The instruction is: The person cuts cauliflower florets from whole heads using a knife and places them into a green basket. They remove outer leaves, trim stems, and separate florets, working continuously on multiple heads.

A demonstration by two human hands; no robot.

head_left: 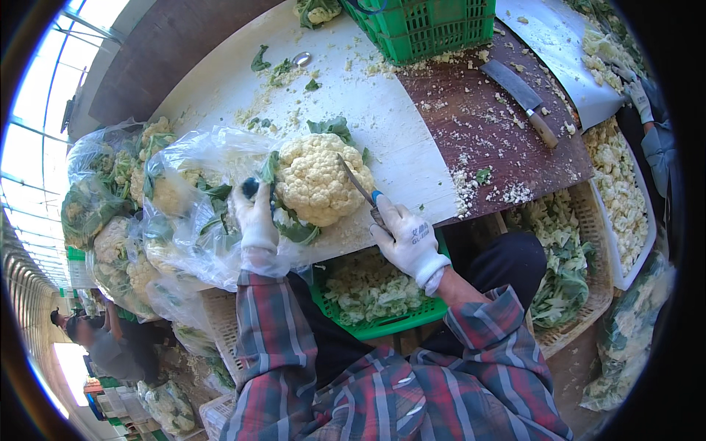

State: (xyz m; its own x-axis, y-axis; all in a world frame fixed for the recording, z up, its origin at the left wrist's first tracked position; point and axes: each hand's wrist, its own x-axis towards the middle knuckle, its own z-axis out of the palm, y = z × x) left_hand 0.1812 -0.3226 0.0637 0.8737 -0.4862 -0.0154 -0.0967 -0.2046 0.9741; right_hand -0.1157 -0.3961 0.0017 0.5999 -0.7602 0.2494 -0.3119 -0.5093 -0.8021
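Note:
A large cauliflower head (322,179) with some green leaves lies on the white part of the worktable (408,165). My right hand (405,237), in a white glove with blue fingertips, grips a small knife (357,182). The knife's curved blade reaches over the right side of the head, and I cannot tell whether it touches. At the head's left side is my gloved left hand (256,220), close to a leaf (269,167). Its fingers are partly hidden, so a grip cannot be made out. Clear plastic bags (193,242) holding more cauliflowers crowd that hand from the left.
A cleaver (521,102) rests on the brown board at right, near a green crate (441,33). Below the table edge are a green basket (380,325) of trimmings and a beige basket (595,297) of leaves. A co-worker's gloved hand (640,99) shows at far right.

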